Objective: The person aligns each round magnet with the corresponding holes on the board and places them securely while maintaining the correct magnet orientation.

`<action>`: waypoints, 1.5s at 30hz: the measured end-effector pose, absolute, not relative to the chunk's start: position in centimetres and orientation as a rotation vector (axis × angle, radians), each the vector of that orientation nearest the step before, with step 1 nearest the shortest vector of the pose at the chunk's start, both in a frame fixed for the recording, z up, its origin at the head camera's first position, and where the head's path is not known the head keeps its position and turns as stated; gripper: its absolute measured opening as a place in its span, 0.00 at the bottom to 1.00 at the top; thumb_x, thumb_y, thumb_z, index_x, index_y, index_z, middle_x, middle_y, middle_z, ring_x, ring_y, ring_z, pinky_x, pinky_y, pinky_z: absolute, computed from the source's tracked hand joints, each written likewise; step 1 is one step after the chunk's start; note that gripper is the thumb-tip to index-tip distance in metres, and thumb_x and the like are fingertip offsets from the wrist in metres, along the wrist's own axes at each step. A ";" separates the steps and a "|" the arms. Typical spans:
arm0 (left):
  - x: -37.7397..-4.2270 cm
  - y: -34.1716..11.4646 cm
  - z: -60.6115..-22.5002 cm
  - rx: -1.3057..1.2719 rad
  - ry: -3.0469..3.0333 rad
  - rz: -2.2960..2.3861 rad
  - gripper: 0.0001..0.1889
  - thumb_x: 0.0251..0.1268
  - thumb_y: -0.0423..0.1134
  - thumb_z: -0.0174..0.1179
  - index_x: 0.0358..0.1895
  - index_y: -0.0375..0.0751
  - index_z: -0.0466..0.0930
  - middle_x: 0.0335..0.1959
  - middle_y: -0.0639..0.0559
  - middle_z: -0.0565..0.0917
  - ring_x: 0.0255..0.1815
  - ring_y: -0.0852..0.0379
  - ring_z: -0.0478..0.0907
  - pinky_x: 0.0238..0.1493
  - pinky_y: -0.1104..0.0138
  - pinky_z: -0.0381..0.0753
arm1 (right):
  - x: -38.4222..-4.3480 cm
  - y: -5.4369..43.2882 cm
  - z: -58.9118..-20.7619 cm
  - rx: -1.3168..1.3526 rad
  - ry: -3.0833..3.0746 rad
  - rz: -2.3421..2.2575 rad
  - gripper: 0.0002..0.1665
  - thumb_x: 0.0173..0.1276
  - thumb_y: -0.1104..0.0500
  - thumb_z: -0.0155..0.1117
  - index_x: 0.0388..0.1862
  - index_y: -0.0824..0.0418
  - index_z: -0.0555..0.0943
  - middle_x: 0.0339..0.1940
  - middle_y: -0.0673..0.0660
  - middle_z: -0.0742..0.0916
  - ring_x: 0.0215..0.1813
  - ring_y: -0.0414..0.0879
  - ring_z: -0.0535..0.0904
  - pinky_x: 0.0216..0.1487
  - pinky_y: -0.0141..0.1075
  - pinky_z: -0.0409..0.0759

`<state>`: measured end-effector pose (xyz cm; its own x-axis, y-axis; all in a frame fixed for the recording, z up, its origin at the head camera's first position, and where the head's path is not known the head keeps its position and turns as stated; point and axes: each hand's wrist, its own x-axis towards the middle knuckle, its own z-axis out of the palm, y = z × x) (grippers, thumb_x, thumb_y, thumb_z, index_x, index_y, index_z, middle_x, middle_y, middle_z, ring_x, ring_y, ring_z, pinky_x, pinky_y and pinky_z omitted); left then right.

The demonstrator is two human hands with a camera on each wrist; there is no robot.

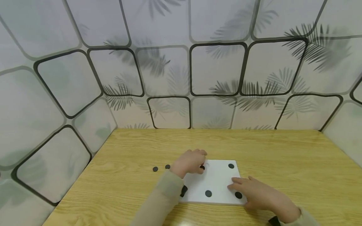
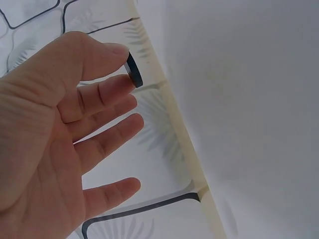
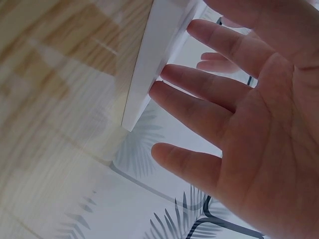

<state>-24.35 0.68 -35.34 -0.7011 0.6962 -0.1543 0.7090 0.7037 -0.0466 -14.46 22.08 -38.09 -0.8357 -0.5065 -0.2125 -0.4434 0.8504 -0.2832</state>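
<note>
A white rectangular board (image 1: 219, 182) lies on the table, with black round discs on its top, among them one at the far right corner and a disc (image 1: 208, 193) near the front edge. My left hand (image 1: 190, 161) is over the board's far left corner. Between its thumb and index fingertip it pinches a small black disc (image 2: 133, 69), held on edge; the other fingers are spread. At the board's right side is my right hand (image 1: 258, 192), its fingers extended and the fingertips against the board's edge (image 3: 144, 64). A disc (image 1: 238, 195) shows beside that hand.
Two loose black discs, a left one (image 1: 155, 169) and a right one (image 1: 167, 166), lie on the wooden table (image 1: 127, 191) left of the board. A patterned cloth wall (image 1: 169, 72) rises behind the table and at both sides.
</note>
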 end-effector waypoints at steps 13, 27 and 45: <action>-25.9 1.0 -36.3 1.109 2.780 -0.086 0.05 0.55 0.43 0.60 0.26 0.48 0.76 0.59 0.54 0.68 0.56 0.55 0.67 0.51 0.58 0.69 | -14.4 22.0 -38.0 -0.731 2.754 -0.293 0.33 0.40 0.62 0.73 0.50 0.56 0.76 0.56 0.61 0.74 0.57 0.55 0.69 0.56 0.58 0.57; -27.1 1.9 -36.5 1.111 2.762 -0.130 0.07 0.56 0.43 0.59 0.24 0.50 0.74 0.58 0.55 0.68 0.54 0.56 0.67 0.44 0.63 0.70 | -14.4 22.2 -38.1 -0.795 2.765 -0.295 0.33 0.39 0.61 0.73 0.50 0.56 0.76 0.55 0.63 0.75 0.56 0.56 0.69 0.54 0.59 0.59; -27.0 3.7 -36.7 1.132 2.739 -0.310 0.05 0.55 0.42 0.59 0.26 0.49 0.76 0.35 0.58 0.72 0.33 0.60 0.67 0.35 0.66 0.70 | -14.4 22.2 -38.0 -0.812 2.774 -0.289 0.33 0.39 0.62 0.73 0.49 0.56 0.76 0.55 0.63 0.75 0.56 0.55 0.69 0.54 0.58 0.60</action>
<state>-27.03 3.71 -36.70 -0.7000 0.6771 -0.2269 0.7107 0.6916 -0.1288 -14.38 22.18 -37.96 -0.8179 -0.5500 -0.1689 -0.5034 0.8262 -0.2530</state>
